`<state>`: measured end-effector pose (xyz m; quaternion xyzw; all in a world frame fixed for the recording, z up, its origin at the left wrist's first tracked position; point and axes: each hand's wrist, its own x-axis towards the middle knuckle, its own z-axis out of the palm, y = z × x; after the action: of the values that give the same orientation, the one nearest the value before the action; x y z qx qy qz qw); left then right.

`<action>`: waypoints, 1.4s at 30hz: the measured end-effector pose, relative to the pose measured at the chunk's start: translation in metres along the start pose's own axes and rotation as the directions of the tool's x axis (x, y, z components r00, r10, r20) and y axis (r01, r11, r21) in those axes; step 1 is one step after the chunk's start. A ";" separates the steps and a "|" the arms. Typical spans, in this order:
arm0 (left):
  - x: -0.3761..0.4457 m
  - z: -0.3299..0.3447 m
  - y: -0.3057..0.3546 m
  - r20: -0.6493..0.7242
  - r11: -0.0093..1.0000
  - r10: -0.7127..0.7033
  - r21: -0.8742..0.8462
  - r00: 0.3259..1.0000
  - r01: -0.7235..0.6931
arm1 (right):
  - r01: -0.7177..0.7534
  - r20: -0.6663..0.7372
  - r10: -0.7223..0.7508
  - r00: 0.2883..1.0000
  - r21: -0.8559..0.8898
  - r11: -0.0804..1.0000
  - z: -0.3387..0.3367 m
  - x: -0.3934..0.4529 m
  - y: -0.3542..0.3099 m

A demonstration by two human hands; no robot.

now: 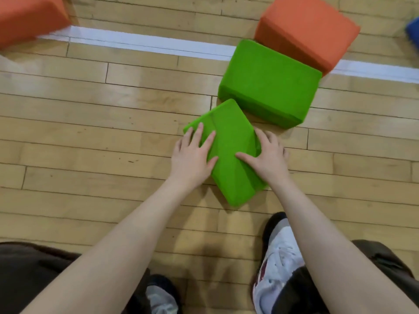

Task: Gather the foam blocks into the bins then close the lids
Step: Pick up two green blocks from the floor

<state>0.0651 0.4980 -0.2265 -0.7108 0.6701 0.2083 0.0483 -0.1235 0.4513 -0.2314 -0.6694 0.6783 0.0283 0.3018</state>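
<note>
The near green foam block (229, 155) is lying on the wooden floor (90, 123), a bright rectangular slab set at a diagonal, its surface showing faint creases. The left hand (192, 155) is pressing against its left side with fingers spread across the top. The right hand (265, 155) is bracing the right side, thumb extended over the top; its fingertips appear to curl over the edge, partly hidden. A larger green block (269, 82) is sitting just beyond, an orange block (306, 30) touching behind it.
</note>
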 end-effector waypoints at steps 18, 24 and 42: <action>-0.006 -0.060 -0.026 -0.265 0.980 0.199 0.077 0.943 -0.185 | 0.397 -0.086 -0.388 0.918 0.133 0.908 -0.030 -0.025 -0.050; -0.001 -0.114 -0.042 -0.200 0.948 0.278 0.214 0.940 -0.235 | 0.648 -0.166 -0.655 0.737 -0.105 0.755 -0.060 -0.014 -0.073; -0.013 -0.098 -0.064 -0.426 0.984 -0.161 0.001 0.890 0.179 | 0.594 -0.238 -0.550 0.801 0.196 0.780 -0.057 0.045 -0.100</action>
<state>0.1500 0.4823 -0.1465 -0.7938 0.6038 0.0301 -0.0662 -0.0492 0.3753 -0.1684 -0.7981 0.4628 -0.2109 0.3230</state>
